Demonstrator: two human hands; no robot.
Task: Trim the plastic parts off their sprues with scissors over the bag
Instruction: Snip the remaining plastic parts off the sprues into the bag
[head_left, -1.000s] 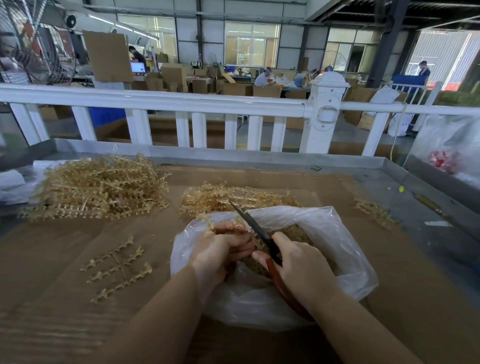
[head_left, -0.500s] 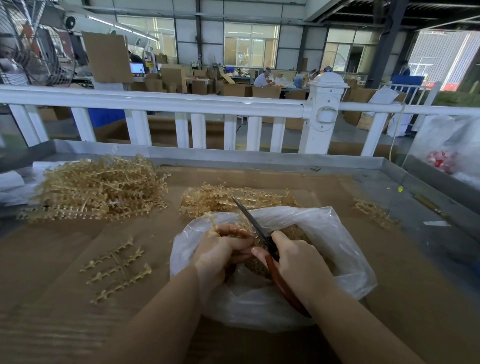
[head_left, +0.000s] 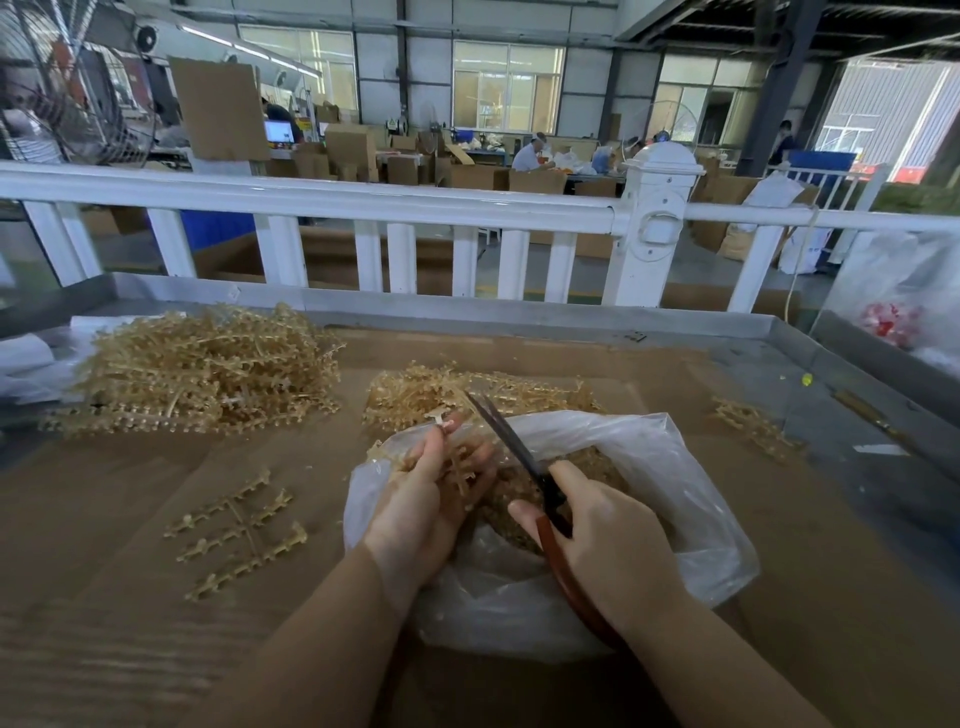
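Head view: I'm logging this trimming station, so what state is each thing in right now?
Left hand: grips a sprue over the bag.
Sprue: held, partly hidden by fingers.
Right hand: grips the scissors.
Scissors: blades look closed, tip up and away.
Bag: open, trimmed parts inside.
Big sprue pile: heaped at far left.
Loose sprue: flat on the cardboard.

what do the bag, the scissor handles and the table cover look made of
Translucent white bag: thin plastic film, glossy and crinkled. Reddish-brown scissor handles in the right hand: smooth and shiny, probably plastic or lacquered. Brown table cover: matte, faintly ribbed, likely corrugated cardboard.
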